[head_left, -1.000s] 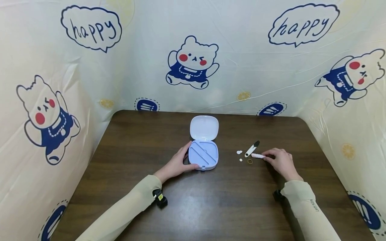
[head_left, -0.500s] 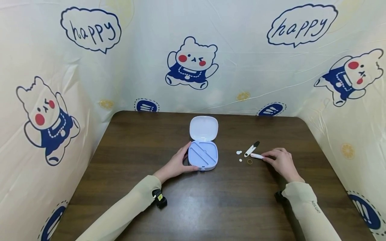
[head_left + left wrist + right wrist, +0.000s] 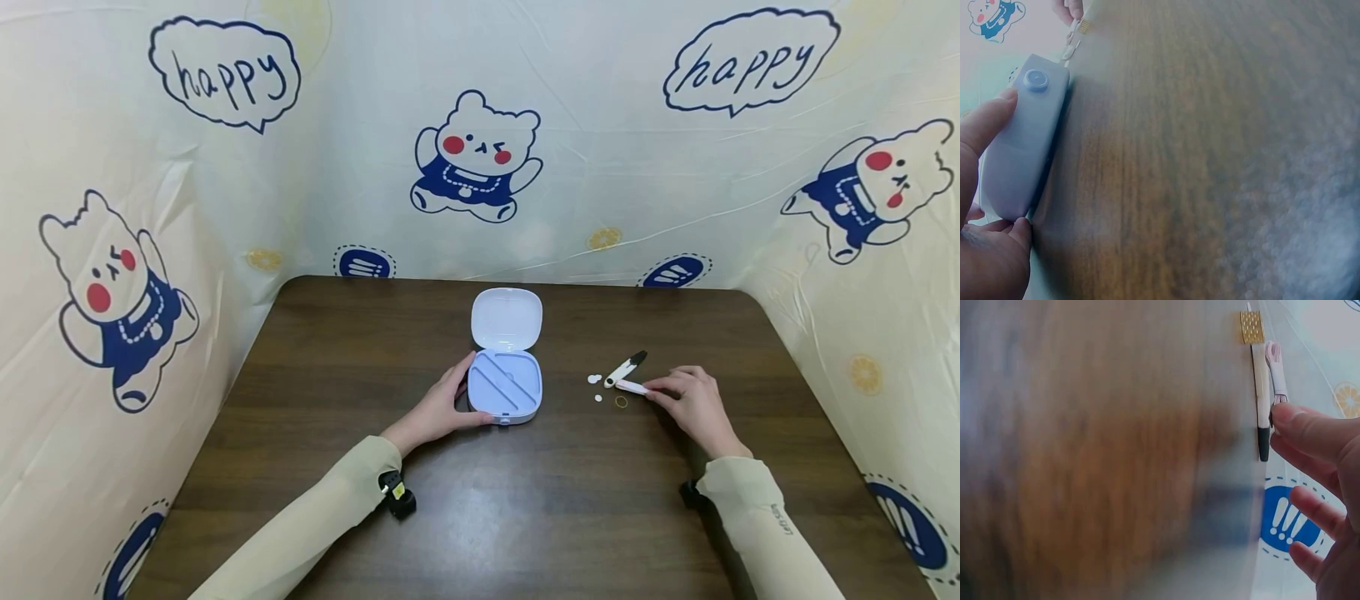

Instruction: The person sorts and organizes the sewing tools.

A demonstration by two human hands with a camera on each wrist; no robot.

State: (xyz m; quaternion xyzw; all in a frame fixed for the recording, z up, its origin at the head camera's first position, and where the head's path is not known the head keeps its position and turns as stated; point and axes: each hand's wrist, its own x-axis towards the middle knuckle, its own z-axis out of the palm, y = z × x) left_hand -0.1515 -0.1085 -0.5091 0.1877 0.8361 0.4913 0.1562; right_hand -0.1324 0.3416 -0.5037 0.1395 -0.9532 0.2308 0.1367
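My left hand [image 3: 433,408] holds a light blue case [image 3: 506,387] by its left side, the thumb at the front near the round button [image 3: 1036,80]. The case's lid [image 3: 507,319] is raised, and a diagonal bar crosses the tray inside. On the right, my right hand [image 3: 696,404] pinches the end of a small white bundle [image 3: 632,387] between thumb and fingertips. Up close it looks like a folded cord with pinkish loops [image 3: 1274,350]. A slim white tool with a black end [image 3: 626,368] lies against the bundle. My other right fingers are spread.
A gold ring [image 3: 621,402] lies just in front of the bundle. Small white round pieces [image 3: 595,379] sit between it and the case. Behind the brown wooden table [image 3: 360,333], a printed curtain [image 3: 360,167] rises along the back and both sides.
My right hand and the white bundle have shifted slightly left. The slim tool's white end has also slid a little left. My left hand and the case stay put.
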